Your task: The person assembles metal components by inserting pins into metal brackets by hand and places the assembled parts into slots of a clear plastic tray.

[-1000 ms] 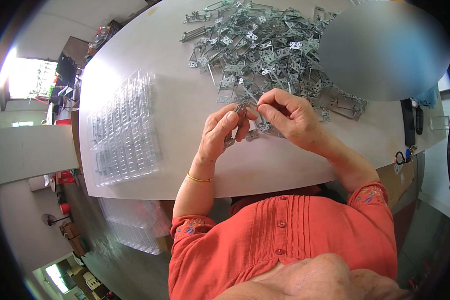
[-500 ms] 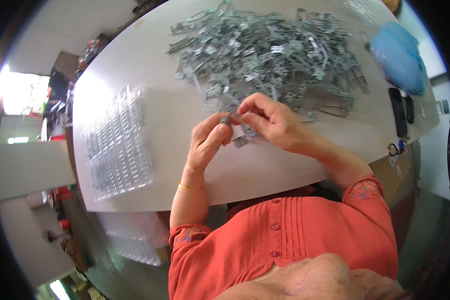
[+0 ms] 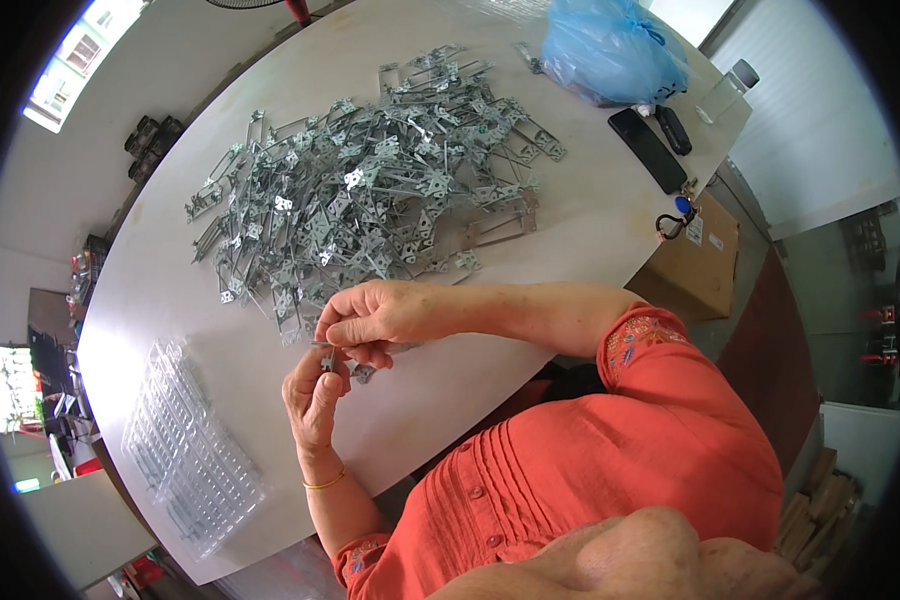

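My left hand [image 3: 311,408] pinches a small grey metal bracket [image 3: 327,364] between thumb and fingers, just in front of the pile. My right hand [image 3: 378,316] meets it from the right, thumb and fingers pressed together at the bracket's upper end. Most of the bracket is hidden by the fingers. Beyond my hands spreads a heap of thin metal brackets [image 3: 355,190], many with long wire-like arms and flat punched plates. Another metal piece [image 3: 363,374] lies on the table beneath my right hand, partly covered.
Clear plastic trays [image 3: 195,465] lie at the left on the white table [image 3: 450,390]. At the far right are a blue plastic bag [image 3: 615,50], a black phone [image 3: 647,150], keys on a dark loop [image 3: 675,224] and a clear bottle [image 3: 725,93]. A cardboard box [image 3: 692,262] stands past the right edge.
The view has swung to the right, so the table and heap appear further left. Both hands remain together at the bracket; the right now covers more of its upper end.
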Tool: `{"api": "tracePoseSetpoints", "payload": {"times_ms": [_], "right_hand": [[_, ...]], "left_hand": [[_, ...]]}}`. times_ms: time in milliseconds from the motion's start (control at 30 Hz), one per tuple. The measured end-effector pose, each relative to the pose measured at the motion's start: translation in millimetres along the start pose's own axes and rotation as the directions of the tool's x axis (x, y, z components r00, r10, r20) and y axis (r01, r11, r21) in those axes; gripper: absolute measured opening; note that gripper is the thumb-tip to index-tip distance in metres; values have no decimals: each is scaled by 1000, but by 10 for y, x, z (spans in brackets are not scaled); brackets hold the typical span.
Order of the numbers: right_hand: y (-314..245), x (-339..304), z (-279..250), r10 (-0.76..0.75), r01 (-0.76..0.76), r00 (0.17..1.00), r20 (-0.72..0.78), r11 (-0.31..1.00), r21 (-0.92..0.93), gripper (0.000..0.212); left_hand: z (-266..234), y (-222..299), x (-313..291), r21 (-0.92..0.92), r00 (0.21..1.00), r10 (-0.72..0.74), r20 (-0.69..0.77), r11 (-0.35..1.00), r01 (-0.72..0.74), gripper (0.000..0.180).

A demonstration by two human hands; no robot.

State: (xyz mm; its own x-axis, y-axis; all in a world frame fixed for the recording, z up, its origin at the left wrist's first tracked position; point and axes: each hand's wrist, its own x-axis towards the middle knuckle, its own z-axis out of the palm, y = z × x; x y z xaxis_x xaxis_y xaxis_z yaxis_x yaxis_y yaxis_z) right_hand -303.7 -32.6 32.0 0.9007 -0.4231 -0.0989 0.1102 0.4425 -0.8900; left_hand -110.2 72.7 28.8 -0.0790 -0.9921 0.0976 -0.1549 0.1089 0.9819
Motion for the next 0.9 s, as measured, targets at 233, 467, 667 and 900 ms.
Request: {"api": "tracePoseSetpoints", "payload": {"times_ms": [233,467,667,900], "right_hand": [[-15,15,53,22,-25,999,-25,991,-132,29],[-203,-93,110,131,-170,980,-149,942,-290,22],[-180,-103,197,-140,-12,966,-216,814,-581,25],[-72,-31,126,-434,79,878,-205,551,-831,22]], "left_hand": [[-28,15,-40,61,998,-50,23,997,49,49],[9,29,46,142,987,33,159,988,-56,35],[-65,44,35,210,968,-58,244,978,6,47],[-74,45,8,125,922,-39,386,992,-11,45]]}}
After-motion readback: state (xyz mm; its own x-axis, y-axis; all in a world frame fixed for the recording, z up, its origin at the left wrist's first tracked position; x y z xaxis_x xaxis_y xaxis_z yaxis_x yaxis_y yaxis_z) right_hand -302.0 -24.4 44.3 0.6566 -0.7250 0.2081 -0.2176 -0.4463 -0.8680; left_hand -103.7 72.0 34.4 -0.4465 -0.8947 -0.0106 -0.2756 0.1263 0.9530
